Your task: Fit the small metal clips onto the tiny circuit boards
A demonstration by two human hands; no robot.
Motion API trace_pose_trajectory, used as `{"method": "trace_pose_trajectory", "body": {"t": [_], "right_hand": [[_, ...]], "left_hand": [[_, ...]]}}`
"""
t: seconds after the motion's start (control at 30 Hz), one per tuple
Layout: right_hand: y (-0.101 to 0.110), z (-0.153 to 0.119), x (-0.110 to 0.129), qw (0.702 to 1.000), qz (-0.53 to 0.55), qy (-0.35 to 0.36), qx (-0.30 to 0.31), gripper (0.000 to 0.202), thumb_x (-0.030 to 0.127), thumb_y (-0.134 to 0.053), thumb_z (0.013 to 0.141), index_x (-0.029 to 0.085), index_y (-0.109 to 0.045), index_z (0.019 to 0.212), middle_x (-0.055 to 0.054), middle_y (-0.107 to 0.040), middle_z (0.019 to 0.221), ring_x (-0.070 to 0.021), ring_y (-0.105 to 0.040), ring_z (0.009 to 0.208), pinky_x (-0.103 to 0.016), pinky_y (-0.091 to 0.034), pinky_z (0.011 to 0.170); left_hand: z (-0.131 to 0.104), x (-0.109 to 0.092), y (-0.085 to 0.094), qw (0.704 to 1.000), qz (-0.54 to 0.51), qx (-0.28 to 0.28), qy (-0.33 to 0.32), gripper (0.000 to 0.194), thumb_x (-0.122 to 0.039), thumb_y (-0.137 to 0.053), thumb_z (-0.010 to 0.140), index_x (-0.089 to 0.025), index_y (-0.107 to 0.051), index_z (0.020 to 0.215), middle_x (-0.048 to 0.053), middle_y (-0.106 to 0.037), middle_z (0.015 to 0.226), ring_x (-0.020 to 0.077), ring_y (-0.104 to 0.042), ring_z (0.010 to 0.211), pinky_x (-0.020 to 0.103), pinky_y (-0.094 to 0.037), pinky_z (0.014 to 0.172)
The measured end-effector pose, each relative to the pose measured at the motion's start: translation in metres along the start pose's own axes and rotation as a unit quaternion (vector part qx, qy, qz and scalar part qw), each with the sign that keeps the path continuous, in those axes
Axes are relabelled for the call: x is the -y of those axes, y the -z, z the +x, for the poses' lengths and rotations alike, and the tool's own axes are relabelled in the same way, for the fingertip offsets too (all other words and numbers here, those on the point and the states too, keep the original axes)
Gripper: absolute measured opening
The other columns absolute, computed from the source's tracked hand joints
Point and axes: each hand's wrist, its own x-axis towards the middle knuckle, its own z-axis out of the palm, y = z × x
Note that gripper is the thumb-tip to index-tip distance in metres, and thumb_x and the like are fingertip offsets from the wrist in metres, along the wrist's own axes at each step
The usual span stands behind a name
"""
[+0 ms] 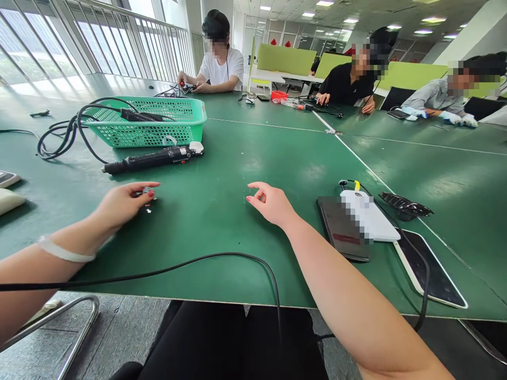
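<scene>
We see our left hand (122,203) resting on the green table (222,158), fingers closed on a small dark part (147,191); tiny white bits (149,211) lie just beside it. Our right hand (271,203) hovers loosely curled, holding nothing. An electric screwdriver (152,158) lies beyond, before 1 green basket (158,124).

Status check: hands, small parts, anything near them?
Left hand fingertips on small parts on the green table. Right hand empty, hovering. Electric screwdriver lies just beyond; black cable crosses near edge.
</scene>
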Motion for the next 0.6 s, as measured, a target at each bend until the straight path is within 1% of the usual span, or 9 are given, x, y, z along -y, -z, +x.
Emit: {"method": "trace_pose_trajectory", "body": {"t": [0.03,0.07,0.13,0.23,0.27,0.33,0.4,0.47,0.6], "right_hand": [[0.000,0.000,0.000,1.000,0.001,0.000,-0.001,0.039,0.042,-0.053,0.084,0.025,-0.056,0.119,0.000,-0.065,0.080,-0.0113,-0.052,0.061,-0.028,-0.043,0.061],[0.000,0.000,0.000,1.000,0.001,0.001,-0.001,0.038,0.041,-0.053,0.084,0.025,-0.057,0.118,0.000,-0.065,0.080,-0.0115,-0.053,0.061,-0.028,-0.043,0.061],[0.000,0.000,0.001,1.000,0.000,0.003,-0.003,0.037,0.040,-0.053,0.084,0.025,-0.057,0.118,0.000,-0.065,0.080,-0.0118,-0.053,0.062,-0.027,-0.043,0.062],[0.000,0.002,0.000,1.000,-0.010,0.009,-0.012,0.035,0.039,-0.053,0.083,0.023,-0.060,0.114,0.000,-0.064,0.078,-0.0116,-0.052,0.062,-0.027,-0.042,0.061],[0.000,0.002,-0.001,1.000,-0.015,0.013,-0.014,0.033,0.038,-0.053,0.083,0.023,-0.062,0.112,0.001,-0.064,0.076,-0.0114,-0.052,0.061,-0.027,-0.042,0.061],[0.001,0.004,-0.003,1.000,-0.023,0.017,-0.005,0.028,0.034,-0.053,0.083,0.022,-0.065,0.104,0.001,-0.063,0.073,-0.0111,-0.051,0.060,-0.027,-0.042,0.062],[0.004,0.005,-0.004,0.999,-0.030,0.005,0.039,0.023,0.032,-0.053,0.081,0.022,-0.067,0.097,0.000,-0.064,0.073,-0.0115,-0.053,0.062,-0.027,-0.042,0.063],[0.008,0.004,-0.005,0.997,-0.027,-0.005,0.071,0.022,0.030,-0.055,0.080,0.022,-0.068,0.096,0.000,-0.066,0.079,-0.0116,-0.055,0.066,-0.027,-0.043,0.065],[0.011,0.000,0.001,0.992,-0.033,-0.011,0.118,0.022,0.030,-0.060,0.078,0.024,-0.069,0.097,0.000,-0.065,0.081,-0.0101,-0.051,0.061,-0.027,-0.041,0.060]], "left_hand": [[-0.002,-0.009,-0.011,0.999,0.012,0.026,-0.017,0.040,-0.041,-0.056,0.079,-0.028,-0.064,0.117,-0.004,-0.061,0.072,0.0100,-0.048,0.061,0.021,-0.036,0.061],[-0.004,-0.020,-0.024,0.999,0.021,0.032,-0.034,0.040,-0.042,-0.059,0.076,-0.027,-0.067,0.112,-0.003,-0.061,0.072,0.0112,-0.047,0.061,0.022,-0.035,0.060],[-0.011,-0.046,-0.050,0.994,-0.009,0.061,-0.084,0.040,-0.045,-0.058,0.075,-0.025,-0.069,0.109,0.000,-0.063,0.078,0.0128,-0.048,0.064,0.024,-0.036,0.061],[-0.024,-0.093,-0.084,0.967,-0.136,0.162,-0.138,0.042,-0.043,-0.056,0.077,-0.022,-0.067,0.111,0.002,-0.065,0.087,0.0141,-0.053,0.072,0.025,-0.039,0.066],[-0.028,-0.107,-0.092,0.952,-0.188,0.197,-0.140,0.042,-0.041,-0.056,0.078,-0.020,-0.066,0.113,0.003,-0.066,0.088,0.0144,-0.054,0.074,0.025,-0.040,0.068],[-0.031,-0.127,-0.102,0.925,-0.279,0.226,-0.122,0.042,-0.040,-0.055,0.080,-0.018,-0.064,0.115,0.005,-0.067,0.091,0.0153,-0.056,0.079,0.026,-0.042,0.070],[-0.029,-0.133,-0.104,0.904,-0.346,0.219,-0.121,0.041,-0.038,-0.056,0.081,-0.018,-0.063,0.115,0.006,-0.068,0.093,0.0155,-0.057,0.084,0.026,-0.042,0.073],[-0.023,-0.129,-0.102,0.890,-0.386,0.210,-0.124,0.039,-0.036,-0.058,0.081,-0.018,-0.063,0.115,0.006,-0.068,0.094,0.0142,-0.057,0.083,0.025,-0.042,0.073],[-0.013,-0.112,-0.101,0.872,-0.428,0.227,-0.061,0.035,-0.033,-0.060,0.081,-0.018,-0.061,0.113,0.006,-0.067,0.089,0.0083,-0.049,0.061,0.023,-0.037,0.058]]}}
